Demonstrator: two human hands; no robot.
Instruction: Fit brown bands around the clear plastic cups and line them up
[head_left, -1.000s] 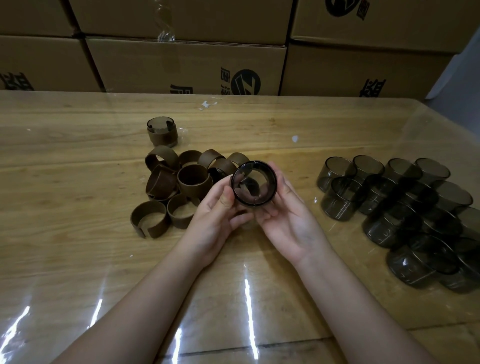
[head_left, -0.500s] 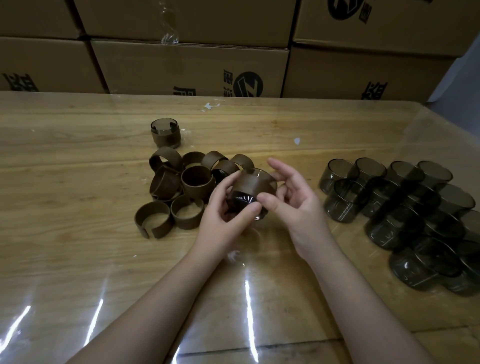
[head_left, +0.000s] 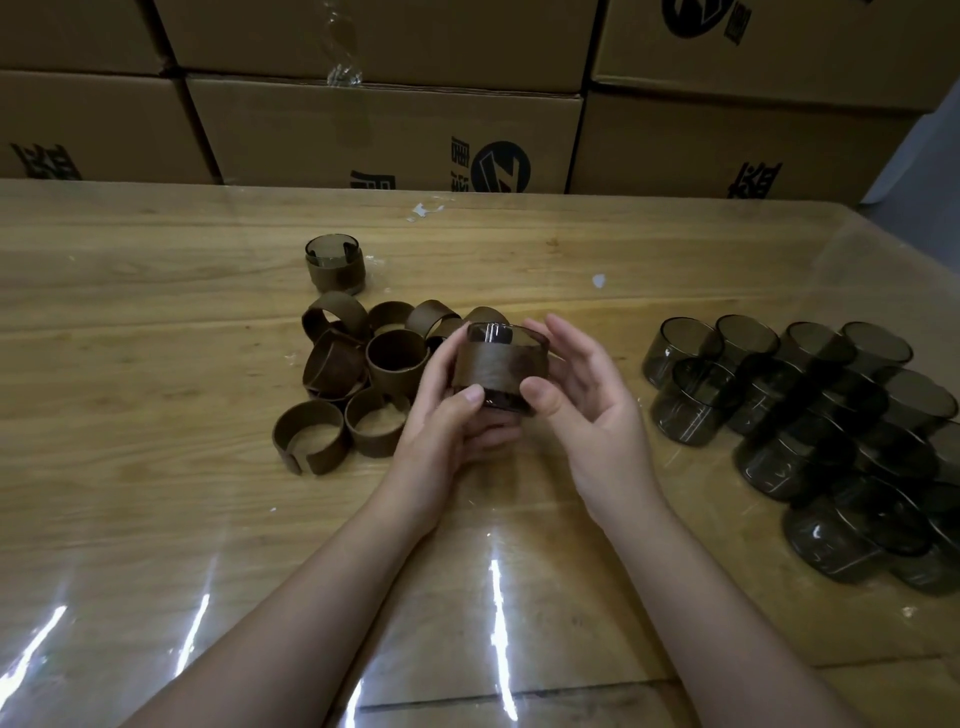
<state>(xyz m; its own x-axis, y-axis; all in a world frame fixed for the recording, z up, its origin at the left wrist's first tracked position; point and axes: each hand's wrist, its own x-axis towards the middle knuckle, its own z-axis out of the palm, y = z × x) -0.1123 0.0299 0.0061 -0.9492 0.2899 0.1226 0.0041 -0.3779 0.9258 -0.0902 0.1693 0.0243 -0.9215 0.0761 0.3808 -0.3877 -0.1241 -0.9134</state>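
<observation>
Above the table's middle I hold a smoky clear cup with a brown band around it (head_left: 500, 370), upright. My left hand (head_left: 451, 422) grips it from the left and below, thumb on the band's lower edge. My right hand (head_left: 582, 387) cups its right side, thumb pressed on the lower right corner and fingers loosely spread behind. A pile of loose brown bands (head_left: 358, 374) lies just left of the hands. One banded cup (head_left: 335, 263) stands alone behind the pile. Several bare smoky cups (head_left: 810, 415) are clustered at the right.
The wooden table (head_left: 156, 519) has a glossy clear cover with glare streaks near the front edge. Stacked cardboard boxes (head_left: 384, 135) form a wall along the far side. A pale wall shows at the far right.
The cup has been turned from mouth-toward-me to upright with the band around it. My right fingers have loosened and spread.
</observation>
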